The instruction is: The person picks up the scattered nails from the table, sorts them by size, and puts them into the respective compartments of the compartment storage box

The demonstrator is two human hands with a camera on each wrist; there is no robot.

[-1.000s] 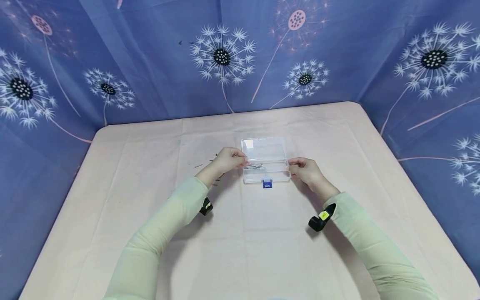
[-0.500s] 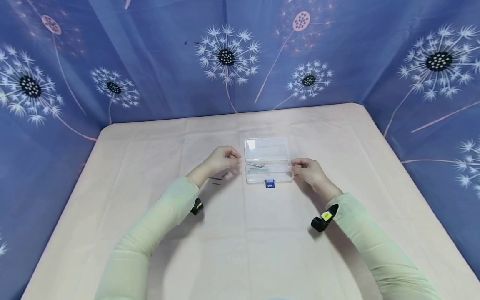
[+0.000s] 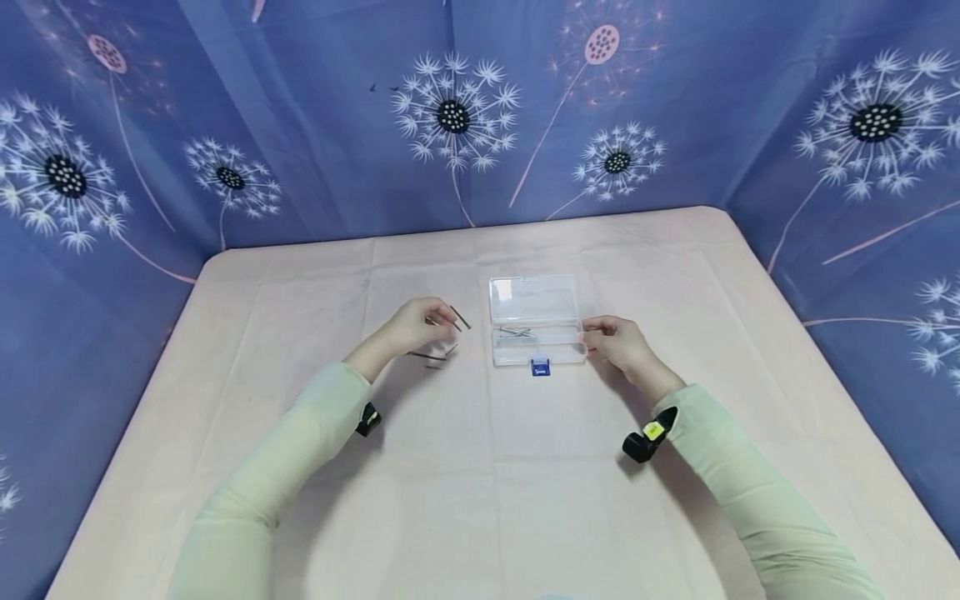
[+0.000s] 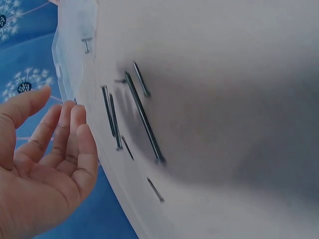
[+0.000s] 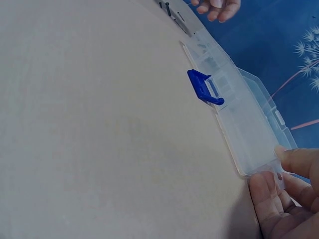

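A clear plastic box [image 3: 501, 355] stands with its lid up and its blue latch [image 5: 199, 84] toward me. Several silvery nails [image 3: 516, 333] lie crossed in its left part. My right hand [image 3: 618, 343] pinches the box's right end between thumb and fingers, as the right wrist view shows close up. My left hand [image 3: 418, 327], fingers spread and slightly bent, hovers over loose nails left of the box, holding nothing. In the left wrist view one long dark nail [image 4: 142, 117] lies among several shorter ones, including a short nail [image 4: 141, 78] beside it.
A pale cloth covers the table [image 3: 480, 483], which backs onto a blue curtain [image 3: 315, 125] printed with dandelions. Black cameras sit at both wrists, the right wrist camera [image 3: 640, 447] low over the cloth.
My left hand has moved left from the box's left side to the loose nails, and its fingers have parted. My right hand keeps its place at the box's right end.
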